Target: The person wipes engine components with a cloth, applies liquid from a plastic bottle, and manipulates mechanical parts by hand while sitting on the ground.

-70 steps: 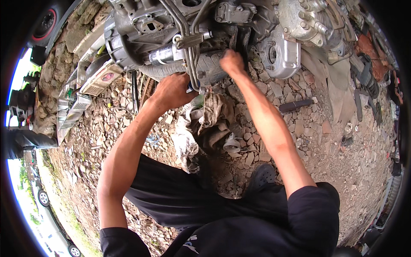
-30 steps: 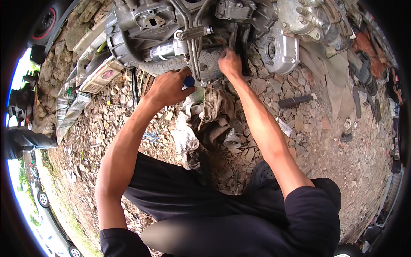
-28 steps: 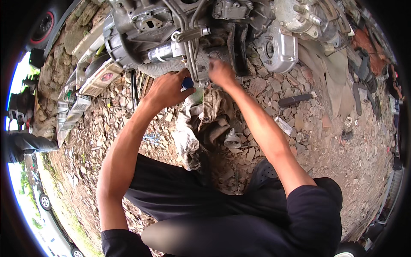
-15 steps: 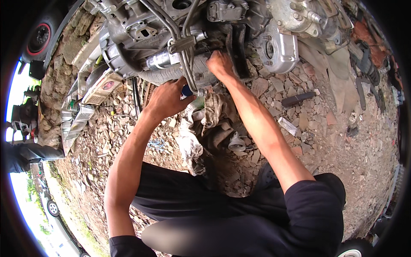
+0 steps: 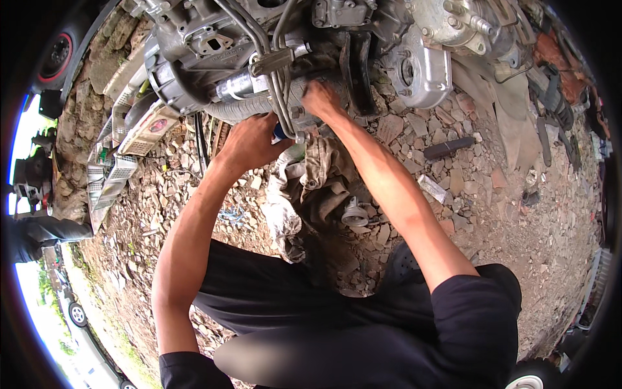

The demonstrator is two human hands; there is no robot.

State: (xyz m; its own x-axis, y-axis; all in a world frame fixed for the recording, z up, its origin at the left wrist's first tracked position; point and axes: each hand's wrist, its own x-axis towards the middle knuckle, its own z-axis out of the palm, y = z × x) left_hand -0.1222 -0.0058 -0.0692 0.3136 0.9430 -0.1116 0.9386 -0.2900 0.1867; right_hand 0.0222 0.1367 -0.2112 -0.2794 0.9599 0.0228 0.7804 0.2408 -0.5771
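"So, what's in the left hand?"

"Some blue object, mostly covered. Thumb and fingers look clamped round it."

"And the right hand?"

"Fingers curled in together, close to the tyre under the metal casting. Whether they pinch anything, or even touch the rubber, I can't tell from over here."

"Where are the metal pipes from those fingers?"

"Between the two hands. Their long axis runs from the casting down towards the person, and the lower end finishes just beside the blue object."

"So which hand is nearer that end?"

"The left. The right is across the pipes, farther out from the body, with the black bracket to its right. Crumpled cloth lies below, on the stones."
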